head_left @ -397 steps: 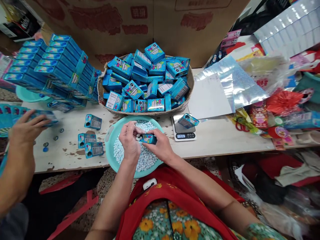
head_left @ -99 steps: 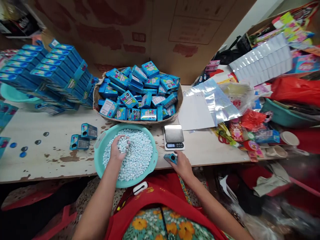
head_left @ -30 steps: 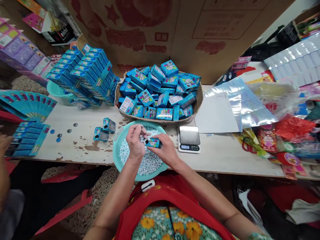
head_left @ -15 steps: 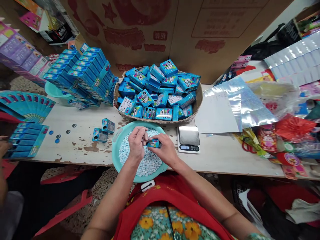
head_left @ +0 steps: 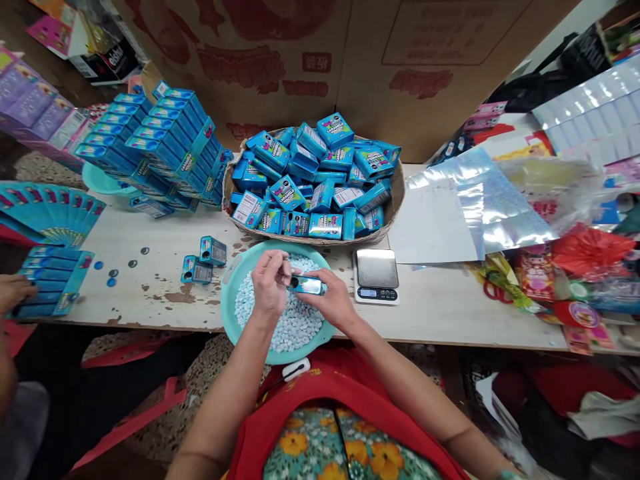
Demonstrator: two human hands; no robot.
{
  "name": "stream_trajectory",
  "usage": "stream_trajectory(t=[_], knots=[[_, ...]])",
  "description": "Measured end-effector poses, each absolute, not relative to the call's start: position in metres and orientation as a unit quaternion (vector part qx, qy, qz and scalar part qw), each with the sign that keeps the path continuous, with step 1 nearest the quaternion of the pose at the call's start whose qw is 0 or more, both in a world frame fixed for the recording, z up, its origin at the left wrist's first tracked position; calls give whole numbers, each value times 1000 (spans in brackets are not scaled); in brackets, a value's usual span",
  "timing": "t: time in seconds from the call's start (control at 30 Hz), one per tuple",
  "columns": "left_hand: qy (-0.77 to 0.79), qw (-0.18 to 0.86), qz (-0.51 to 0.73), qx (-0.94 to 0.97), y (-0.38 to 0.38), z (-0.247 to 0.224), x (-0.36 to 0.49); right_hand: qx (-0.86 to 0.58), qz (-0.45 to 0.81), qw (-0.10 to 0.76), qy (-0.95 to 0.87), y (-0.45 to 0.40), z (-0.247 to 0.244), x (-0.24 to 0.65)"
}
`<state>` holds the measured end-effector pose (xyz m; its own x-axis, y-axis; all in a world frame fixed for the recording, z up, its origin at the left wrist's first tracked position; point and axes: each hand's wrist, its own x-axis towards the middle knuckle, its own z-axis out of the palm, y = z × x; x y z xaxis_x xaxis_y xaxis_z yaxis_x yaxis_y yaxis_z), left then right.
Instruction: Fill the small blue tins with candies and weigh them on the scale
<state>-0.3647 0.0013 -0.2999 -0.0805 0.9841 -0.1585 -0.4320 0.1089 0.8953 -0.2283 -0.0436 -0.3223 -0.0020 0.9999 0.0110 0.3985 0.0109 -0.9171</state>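
Observation:
Over a turquoise basin (head_left: 229,327) of pale blue candies (head_left: 295,331), both hands meet at one small blue candy tin (head_left: 309,285). My right hand (head_left: 334,297) grips the tin by its far end and side, lying tilted with a dark round opening facing left. Close by that opening is my left hand (head_left: 270,280), its fingers curled together. What those fingers hold, if anything, is hidden. Two more tins (head_left: 213,251) stand on the table left of the basin.
Behind the basin stands a cardboard tray (head_left: 395,223) heaped with blue tins. A digital scale (head_left: 377,275) lies to the right, near white paper (head_left: 433,223). Stacked blue boxes (head_left: 170,133) rise at left, with loose round caps (head_left: 133,263) nearer. Another person's hand (head_left: 15,292) touches boxes at far left.
The tin has turned in my right hand, so its opening and a shiny side now show instead of the printed label. My left hand stays beside it. The other person's hand has reached further over the boxes.

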Motion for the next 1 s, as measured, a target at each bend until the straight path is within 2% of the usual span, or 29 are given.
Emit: stream_trajectory(t=[0.07,0.13,0.2,0.3,0.47,0.57,0.67,0.8,0.9,1.0], knots=[[494,566,552,364,8,-316,-384,-590,391,401,-581,-50,-314,-214],[569,507,433,481,15,-340,-405,-583,390,412,-582,-57,-304,-198],[620,399,302,604,23,-368,-418,-573,388,418,-588,-63,-296,-186],[632,258,211,699,29,-398,-404,-573,377,425,-590,-65,-291,-179],[639,199,82,739,18,-401,-349,-585,361,429,-586,-61,-291,-184],[604,199,50,770,3,-397,-354,-586,366,431,-580,-63,-289,-185],[639,216,101,731,-9,-403,-381,-588,355,444,-575,-65,-290,-188],[699,347,307,545,-12,-404,-405,-594,330,421,-601,-61,-303,-196],[677,463,427,380,-12,-379,-402,-595,310,399,-625,-58,-312,-204],[567,579,535,237,-15,-337,-392,-592,287,371,-656,-56,-318,-214]])
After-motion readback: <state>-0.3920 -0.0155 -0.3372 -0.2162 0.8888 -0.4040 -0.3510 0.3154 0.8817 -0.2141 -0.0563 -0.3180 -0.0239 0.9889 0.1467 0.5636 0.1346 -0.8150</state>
